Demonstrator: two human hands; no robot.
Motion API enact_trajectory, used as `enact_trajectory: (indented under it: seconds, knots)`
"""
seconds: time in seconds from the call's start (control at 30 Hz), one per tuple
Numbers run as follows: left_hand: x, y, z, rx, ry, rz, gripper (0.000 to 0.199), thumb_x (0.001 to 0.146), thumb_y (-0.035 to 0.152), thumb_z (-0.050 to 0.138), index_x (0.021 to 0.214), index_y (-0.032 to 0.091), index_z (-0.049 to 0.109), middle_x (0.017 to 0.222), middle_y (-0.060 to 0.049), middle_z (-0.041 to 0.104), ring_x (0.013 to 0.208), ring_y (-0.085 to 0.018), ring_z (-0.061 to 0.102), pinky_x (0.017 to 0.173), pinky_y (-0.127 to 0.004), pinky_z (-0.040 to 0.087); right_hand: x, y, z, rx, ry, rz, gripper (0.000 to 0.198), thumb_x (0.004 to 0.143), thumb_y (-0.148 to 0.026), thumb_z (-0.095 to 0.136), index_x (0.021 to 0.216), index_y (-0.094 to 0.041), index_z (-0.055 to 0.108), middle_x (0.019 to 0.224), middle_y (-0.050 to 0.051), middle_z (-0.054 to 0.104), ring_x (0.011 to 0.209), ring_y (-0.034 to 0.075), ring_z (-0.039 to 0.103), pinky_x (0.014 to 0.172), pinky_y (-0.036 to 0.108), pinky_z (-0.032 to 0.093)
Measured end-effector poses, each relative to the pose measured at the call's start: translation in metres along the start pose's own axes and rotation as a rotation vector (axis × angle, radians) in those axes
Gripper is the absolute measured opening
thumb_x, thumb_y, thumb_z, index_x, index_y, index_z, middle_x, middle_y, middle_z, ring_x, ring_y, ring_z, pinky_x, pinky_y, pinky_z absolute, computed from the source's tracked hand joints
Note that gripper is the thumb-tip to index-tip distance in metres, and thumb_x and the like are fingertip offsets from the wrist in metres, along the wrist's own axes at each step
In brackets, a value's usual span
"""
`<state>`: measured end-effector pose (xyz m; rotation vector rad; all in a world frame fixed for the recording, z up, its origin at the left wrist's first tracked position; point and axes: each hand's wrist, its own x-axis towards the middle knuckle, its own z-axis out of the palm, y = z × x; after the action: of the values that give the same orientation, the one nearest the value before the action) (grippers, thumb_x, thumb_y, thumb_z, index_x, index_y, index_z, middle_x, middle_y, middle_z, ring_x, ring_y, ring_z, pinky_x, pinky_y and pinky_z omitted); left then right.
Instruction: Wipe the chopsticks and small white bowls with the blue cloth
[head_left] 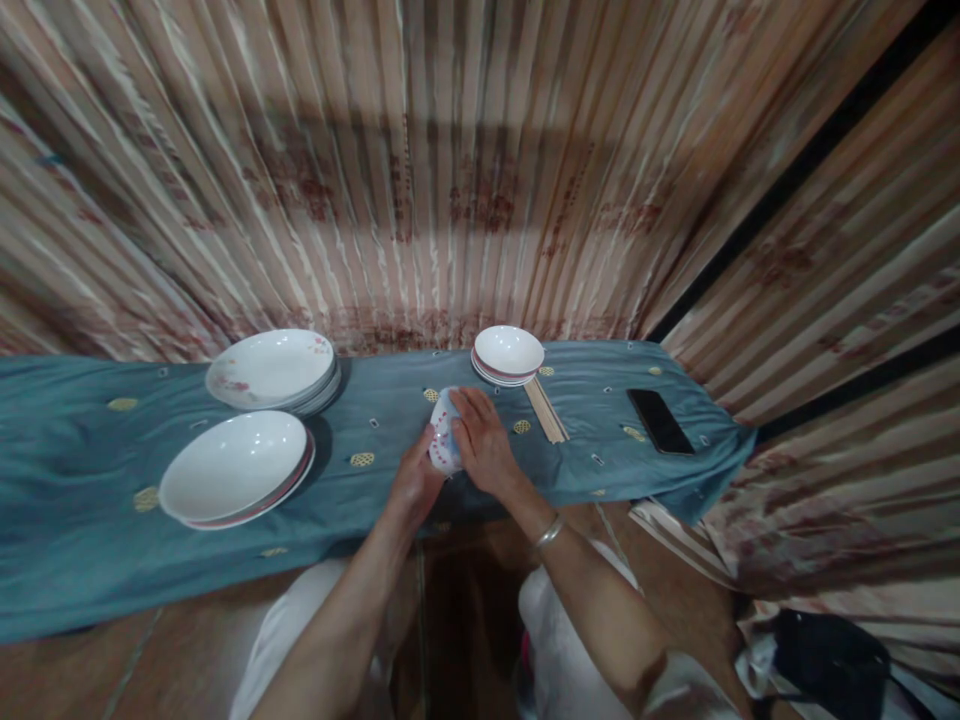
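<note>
A small white bowl [441,445] with pink-red floral marks is tilted on its side between my two hands, just above the front part of the table. My left hand [417,478] grips its lower left edge with the thumb up along the side. My right hand [484,440] lies against the other side, fingers bent together over it. A pale bluish patch shows by the right fingers; whether it is a cloth or part of the bowl's pattern I cannot tell. The hands cover much of the bowl.
Stacked plates [270,368] and stacked larger bowls [236,465] stand at left on the teal tablecloth [390,400]. Beyond my right hand is a stack of small bowls [510,350], with chopsticks [546,410] beside it. A black phone [660,420] lies at right. Curtains [450,200] hang behind.
</note>
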<state>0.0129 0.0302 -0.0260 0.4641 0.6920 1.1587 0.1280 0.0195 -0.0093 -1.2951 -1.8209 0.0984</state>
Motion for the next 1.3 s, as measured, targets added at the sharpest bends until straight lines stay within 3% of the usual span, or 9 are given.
enact_trajectory:
  seconds: [0.17, 0.3, 0.43, 0.57, 0.77, 1.1, 1.3]
  knots:
    - [0.001, 0.007, -0.005, -0.083, 0.056, 0.005, 0.021, 0.085, 0.025, 0.058, 0.097, 0.013, 0.070, 0.082, -0.003, 0.073, 0.082, -0.014, 0.068, 0.083, -0.024, 0.053, -0.007, -0.019, 0.006, -0.163, -0.094, -0.154, 0.044, 0.097, -0.026, 0.038, 0.137, -0.012, 0.049, 0.144, 0.016, 0.045, 0.141, 0.026, 0.027, 0.115, 0.050, 0.029]
    - [0.001, 0.010, -0.005, -0.120, 0.035, -0.023, 0.023, 0.085, 0.024, 0.060, 0.099, 0.008, 0.069, 0.086, -0.008, 0.074, 0.088, -0.017, 0.069, 0.090, -0.027, 0.051, -0.004, -0.016, 0.004, -0.175, -0.081, -0.172, 0.042, 0.097, -0.026, 0.039, 0.135, -0.013, 0.051, 0.142, 0.015, 0.048, 0.140, 0.026, 0.030, 0.115, 0.049, 0.030]
    - [0.000, 0.009, -0.004, -0.107, -0.016, -0.016, 0.026, 0.087, 0.022, 0.056, 0.104, 0.007, 0.068, 0.099, -0.011, 0.074, 0.107, -0.022, 0.065, 0.101, -0.035, 0.047, 0.003, 0.002, 0.000, -0.032, -0.020, -0.061, 0.044, 0.098, -0.028, 0.034, 0.136, -0.016, 0.050, 0.140, 0.014, 0.050, 0.136, 0.023, 0.037, 0.114, 0.047, 0.031]
    - [0.001, 0.008, -0.007, -0.109, -0.082, -0.005, 0.035, 0.089, 0.027, 0.053, 0.113, 0.005, 0.066, 0.110, -0.015, 0.072, 0.120, -0.025, 0.058, 0.106, -0.038, 0.042, 0.008, 0.031, 0.006, 0.249, 0.033, 0.117, 0.044, 0.098, -0.034, 0.032, 0.133, -0.019, 0.054, 0.134, 0.012, 0.056, 0.129, 0.021, 0.047, 0.113, 0.042, 0.035]
    - [0.006, 0.012, -0.019, -0.078, -0.017, -0.072, 0.044, 0.090, 0.030, 0.052, 0.129, 0.011, 0.057, 0.116, -0.013, 0.070, 0.124, -0.027, 0.055, 0.107, -0.041, 0.041, 0.004, 0.059, 0.021, 0.555, 0.049, 0.386, 0.051, 0.095, -0.050, 0.035, 0.126, -0.018, 0.060, 0.128, 0.011, 0.063, 0.120, 0.023, 0.056, 0.108, 0.043, 0.039]
    - [0.015, 0.014, -0.026, -0.181, 0.060, -0.134, 0.050, 0.095, 0.036, 0.040, 0.141, 0.016, 0.046, 0.121, -0.010, 0.068, 0.125, -0.026, 0.054, 0.108, -0.044, 0.039, -0.014, 0.047, 0.044, 0.444, 0.052, 0.444, 0.056, 0.096, -0.052, 0.031, 0.138, -0.019, 0.047, 0.142, 0.009, 0.051, 0.133, 0.020, 0.044, 0.115, 0.040, 0.030]
    - [0.014, 0.016, -0.027, -0.207, 0.082, -0.152, 0.050, 0.097, 0.036, 0.036, 0.145, 0.021, 0.039, 0.125, -0.009, 0.066, 0.121, -0.025, 0.057, 0.106, -0.046, 0.042, -0.026, 0.033, 0.053, 0.394, 0.075, 0.496, 0.065, 0.095, -0.053, 0.030, 0.145, -0.013, 0.035, 0.149, 0.014, 0.040, 0.140, 0.022, 0.035, 0.117, 0.043, 0.025]
